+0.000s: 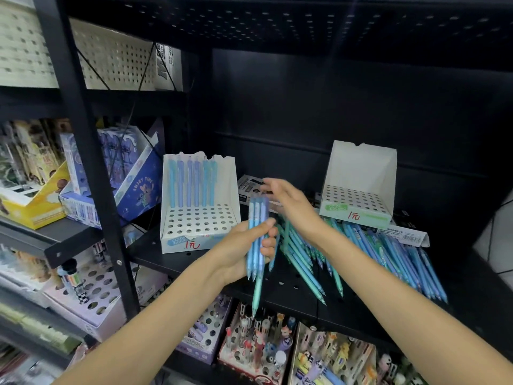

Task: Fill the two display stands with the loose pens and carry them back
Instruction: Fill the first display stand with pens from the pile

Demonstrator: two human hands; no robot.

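Observation:
Two white cardboard display stands sit on a black shelf. The left stand (198, 220) has a back row of several blue pens upright in its holes. The right stand (358, 195) holds no pens. A heap of loose blue and teal pens (388, 254) lies on the shelf in front of the right stand. My left hand (244, 248) grips a small bundle of blue pens (258, 234), held upright between the stands. My right hand (288, 202) hovers just above and right of the bundle, blurred by motion, fingers extended and holding nothing.
The black shelf (172, 262) ends at a front edge under my wrists. A black upright post (91, 168) stands left of the left stand. Boxes of other stationery (116, 173) fill the left shelves, and character pen displays (263, 345) sit on the shelf below.

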